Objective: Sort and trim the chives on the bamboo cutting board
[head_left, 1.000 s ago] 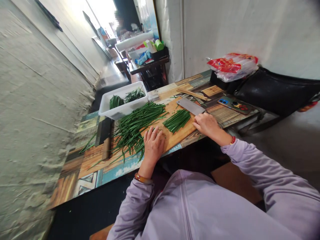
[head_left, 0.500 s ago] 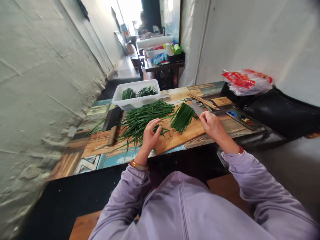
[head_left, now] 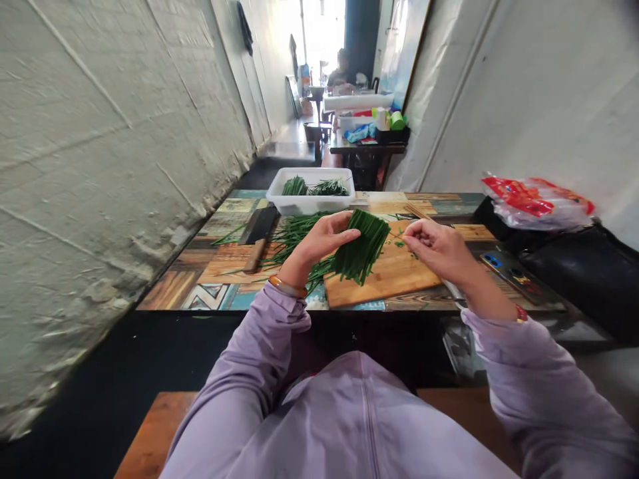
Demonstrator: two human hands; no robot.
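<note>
My left hand [head_left: 327, 236] is closed on a flat bunch of cut garlic chives [head_left: 363, 246], thumb across its near face, held above the cutting board [head_left: 399, 273]. My right hand [head_left: 442, 253] is closed in a pinch just right of the bunch. A thin bamboo skewer seems to run from its fingertips towards the chives; most of it is hidden. Behind and below my left hand lies a pile of long loose chives [head_left: 294, 233]. Part of a metal blade [head_left: 453, 291] shows under my right wrist.
A white plastic tub [head_left: 310, 207] with bundled chives stands at the back. A cleaver [head_left: 255, 256] lies left of the pile. Bamboo skewers [head_left: 415, 211] lie behind the board. To the right are a phone [head_left: 512, 276], a black bag [head_left: 579, 266] and a red-and-clear plastic package [head_left: 539, 199].
My left hand has taken the chive bunch and lifted it off the board. My right hand has left the knife at the bunch's far side; the blade now lies further right. The view has turned left.
</note>
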